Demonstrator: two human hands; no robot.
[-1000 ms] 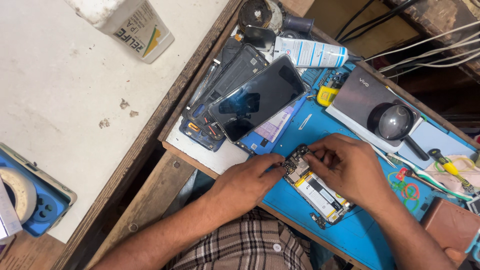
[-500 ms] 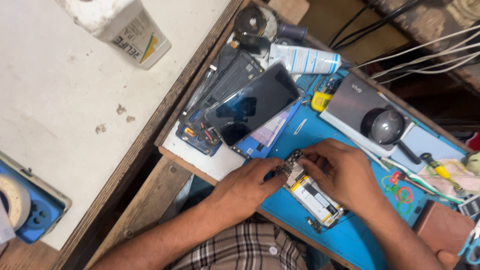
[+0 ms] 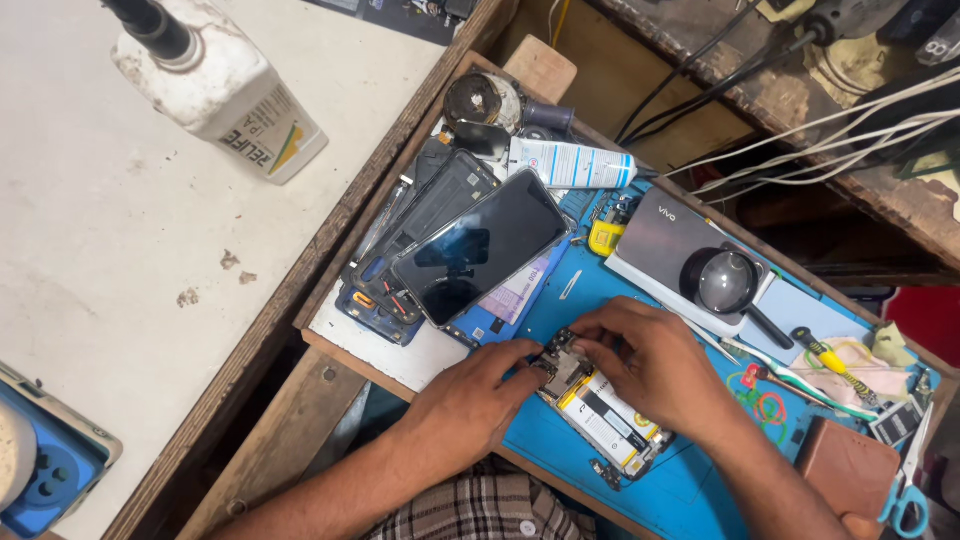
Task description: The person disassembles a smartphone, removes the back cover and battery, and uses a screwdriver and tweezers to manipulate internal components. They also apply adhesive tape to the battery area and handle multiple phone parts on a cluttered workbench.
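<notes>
An opened phone point(image 3: 605, 420) lies on a blue work mat point(image 3: 560, 300), its white battery and circuit board exposed. My left hand point(image 3: 470, 405) rests at the phone's top left corner, fingertips pinching at the board. My right hand point(image 3: 645, 360) covers the phone's upper edge, fingers pressed down on the board. Whether either hand holds a small tool is hidden by the fingers.
A stack of phone screens and back covers point(image 3: 460, 250) lies left of the mat. A grey box point(image 3: 665, 235) carries a magnifier point(image 3: 725, 282). A white tube point(image 3: 570, 162), screwdriver point(image 3: 830, 360), brown wallet point(image 3: 850, 465), scissors point(image 3: 905, 490), and a white bottle point(image 3: 225, 95) lie around.
The view has shifted so the bench sits lower in frame. Both hands stay on the opened phone, with only slight finger movement at its board.
</notes>
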